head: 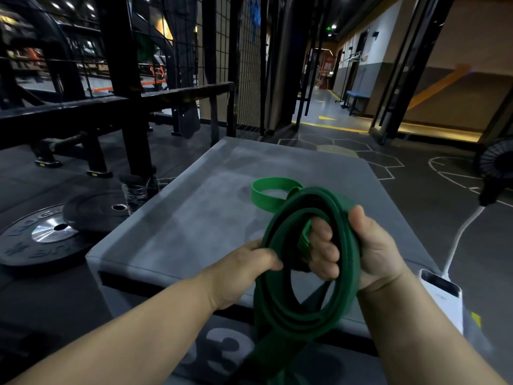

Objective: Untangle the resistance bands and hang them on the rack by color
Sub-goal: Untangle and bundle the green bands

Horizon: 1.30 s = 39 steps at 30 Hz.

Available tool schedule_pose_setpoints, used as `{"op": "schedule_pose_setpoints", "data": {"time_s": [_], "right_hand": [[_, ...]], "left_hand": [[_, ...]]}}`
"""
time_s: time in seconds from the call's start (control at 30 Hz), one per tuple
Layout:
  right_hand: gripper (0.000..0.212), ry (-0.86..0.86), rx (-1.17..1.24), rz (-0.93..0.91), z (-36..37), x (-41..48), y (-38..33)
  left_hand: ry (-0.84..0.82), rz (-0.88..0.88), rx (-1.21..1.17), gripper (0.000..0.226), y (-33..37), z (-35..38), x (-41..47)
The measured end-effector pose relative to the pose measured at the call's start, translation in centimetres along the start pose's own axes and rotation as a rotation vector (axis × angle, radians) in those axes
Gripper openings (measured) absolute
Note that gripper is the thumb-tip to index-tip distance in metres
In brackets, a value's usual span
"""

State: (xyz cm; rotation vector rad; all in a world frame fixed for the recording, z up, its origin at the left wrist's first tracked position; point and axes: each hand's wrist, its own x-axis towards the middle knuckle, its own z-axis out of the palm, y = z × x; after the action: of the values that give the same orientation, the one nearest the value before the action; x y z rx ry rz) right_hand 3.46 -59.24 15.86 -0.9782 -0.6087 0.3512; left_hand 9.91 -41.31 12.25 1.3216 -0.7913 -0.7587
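A wide dark green resistance band hangs in several coiled loops above the near edge of a grey padded box. My right hand grips the right side of the coil, fingers curled through the loops. My left hand pinches the coil's left edge. A narrower light green band lies looped on the box top and runs into the dark coil, still tangled with it. The coil's lower end drops in front of the box, out of view.
A black metal rack and wire-mesh wall stand behind the box to the left. Black weight plates lie on the floor at left. A white device with a cable sits at right.
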Motion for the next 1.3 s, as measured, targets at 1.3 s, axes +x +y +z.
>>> {"op": "schedule_pose_setpoints", "data": {"time_s": [1.3], "right_hand": [[0.041,0.380,0.442,-0.324,-2.0,-3.6,-4.4]], "left_hand": [[0.652,0.073,-0.184,0.014,0.8,-2.9,2.1]]}}
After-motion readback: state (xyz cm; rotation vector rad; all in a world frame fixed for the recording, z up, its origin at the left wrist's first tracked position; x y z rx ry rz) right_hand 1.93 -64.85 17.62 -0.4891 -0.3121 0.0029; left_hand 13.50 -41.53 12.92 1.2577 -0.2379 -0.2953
